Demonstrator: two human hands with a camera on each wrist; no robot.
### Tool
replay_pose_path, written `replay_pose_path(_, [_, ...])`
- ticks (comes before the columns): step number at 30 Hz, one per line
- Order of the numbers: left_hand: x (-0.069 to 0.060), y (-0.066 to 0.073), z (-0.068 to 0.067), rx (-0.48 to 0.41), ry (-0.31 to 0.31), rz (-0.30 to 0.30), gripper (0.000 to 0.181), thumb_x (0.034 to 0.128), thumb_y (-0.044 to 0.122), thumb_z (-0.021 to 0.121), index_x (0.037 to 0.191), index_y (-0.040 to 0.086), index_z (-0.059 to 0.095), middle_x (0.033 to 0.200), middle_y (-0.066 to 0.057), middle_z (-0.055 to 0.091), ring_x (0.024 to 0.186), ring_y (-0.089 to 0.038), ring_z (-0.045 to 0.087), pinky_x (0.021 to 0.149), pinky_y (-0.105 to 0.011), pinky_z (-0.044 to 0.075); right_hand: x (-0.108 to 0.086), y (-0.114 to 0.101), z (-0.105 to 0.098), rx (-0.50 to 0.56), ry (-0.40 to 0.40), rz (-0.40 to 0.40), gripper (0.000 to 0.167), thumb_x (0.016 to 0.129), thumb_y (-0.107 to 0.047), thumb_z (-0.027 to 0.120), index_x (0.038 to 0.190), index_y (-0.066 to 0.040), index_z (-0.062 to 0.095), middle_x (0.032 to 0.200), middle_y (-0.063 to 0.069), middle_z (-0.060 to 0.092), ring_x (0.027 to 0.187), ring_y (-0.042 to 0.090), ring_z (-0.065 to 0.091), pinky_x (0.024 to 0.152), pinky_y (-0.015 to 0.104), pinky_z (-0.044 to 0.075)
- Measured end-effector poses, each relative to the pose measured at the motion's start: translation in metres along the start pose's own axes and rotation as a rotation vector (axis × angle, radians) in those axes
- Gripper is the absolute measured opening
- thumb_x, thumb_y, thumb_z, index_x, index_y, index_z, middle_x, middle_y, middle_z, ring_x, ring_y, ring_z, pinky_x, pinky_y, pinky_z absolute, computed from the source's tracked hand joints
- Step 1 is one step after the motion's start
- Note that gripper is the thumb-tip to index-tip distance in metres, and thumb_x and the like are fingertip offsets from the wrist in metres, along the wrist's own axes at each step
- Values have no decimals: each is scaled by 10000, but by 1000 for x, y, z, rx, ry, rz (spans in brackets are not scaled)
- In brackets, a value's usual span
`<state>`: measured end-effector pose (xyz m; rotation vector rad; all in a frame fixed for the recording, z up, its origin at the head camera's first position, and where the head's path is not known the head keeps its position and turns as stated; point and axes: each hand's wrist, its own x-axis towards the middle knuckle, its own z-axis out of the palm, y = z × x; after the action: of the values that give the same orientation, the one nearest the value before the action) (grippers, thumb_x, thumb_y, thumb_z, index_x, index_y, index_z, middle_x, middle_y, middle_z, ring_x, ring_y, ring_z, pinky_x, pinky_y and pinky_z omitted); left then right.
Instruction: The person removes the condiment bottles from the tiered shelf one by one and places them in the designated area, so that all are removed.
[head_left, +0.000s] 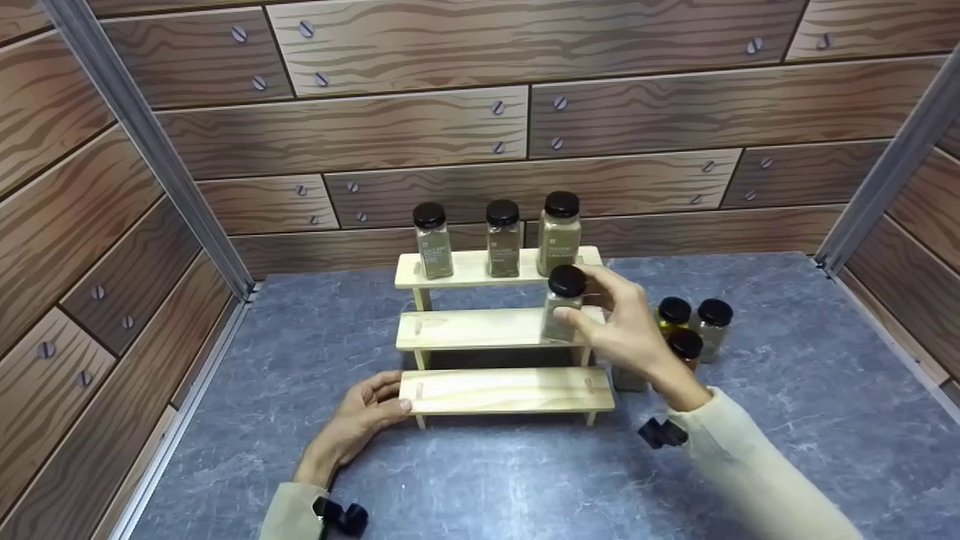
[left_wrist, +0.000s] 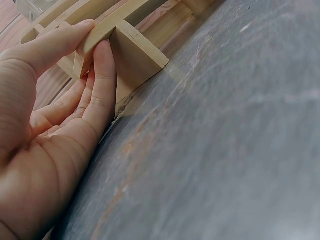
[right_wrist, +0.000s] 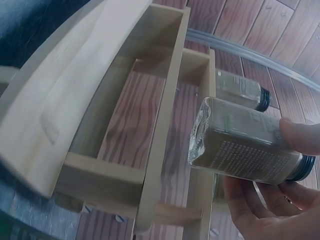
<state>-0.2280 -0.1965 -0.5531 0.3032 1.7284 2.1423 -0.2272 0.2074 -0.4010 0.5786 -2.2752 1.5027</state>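
A three-tier wooden shelf rack (head_left: 495,390) stands on the table. My left hand (head_left: 358,420) pinches the left end of its lowest tier, thumb on top and fingers beneath, as the left wrist view shows. Between thumb and fingers, my right hand (head_left: 628,330) holds a glass spice jar (head_left: 556,322) with a black lid, near the right end of the middle tier. In the right wrist view the jar's base (right_wrist: 200,132) appears apart from the wood. Three black-lidded spice jars stand on the top tier: a left one (head_left: 435,251), a middle one (head_left: 503,247) and a right one (head_left: 560,236).
Right of the rack, several more jars stand on the grey marbled table (head_left: 315,315), partly behind my right hand; among them are a yellow one (head_left: 673,315) and a grey one (head_left: 712,330). Wood-patterned walls (head_left: 420,127) with metal corner posts (head_left: 150,150) enclose the table.
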Motion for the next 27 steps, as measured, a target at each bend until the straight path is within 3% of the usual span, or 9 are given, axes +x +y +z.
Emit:
replay_pose_path(8, [-1, 1, -1, 11, 0, -5, 709, 942, -29, 725, 1527, -176, 353, 1356, -125, 653, 1148, -212, 709, 1031, -318, 616, -5, 3, -15, -8, 19, 19, 548, 834, 25, 874, 1346, -7, 682, 1200, 132, 757, 1052, 158, 730, 959, 219, 616])
replay_pose_path(18, [0, -1, -1, 8, -9, -1, 692, 946, -31, 722, 1522, -173, 365, 1351, -124, 654, 1145, -217, 709, 1026, -322, 619, -8, 7, -36, -17, 61, -27, 571, 812, 90, 868, 1348, 24, 683, 1213, 185, 754, 1021, 57, 728, 928, 207, 627])
replay_pose_path(27, [2, -2, -1, 14, 7, -5, 713, 936, -30, 729, 1525, -177, 355, 1350, -132, 646, 1135, -202, 703, 998, -290, 623, -10, 9, -60, -38, 90, -37, 521, 819, 93, 865, 1308, 25, 698, 1128, 160, 772, 985, 61, 738, 928, 180, 615])
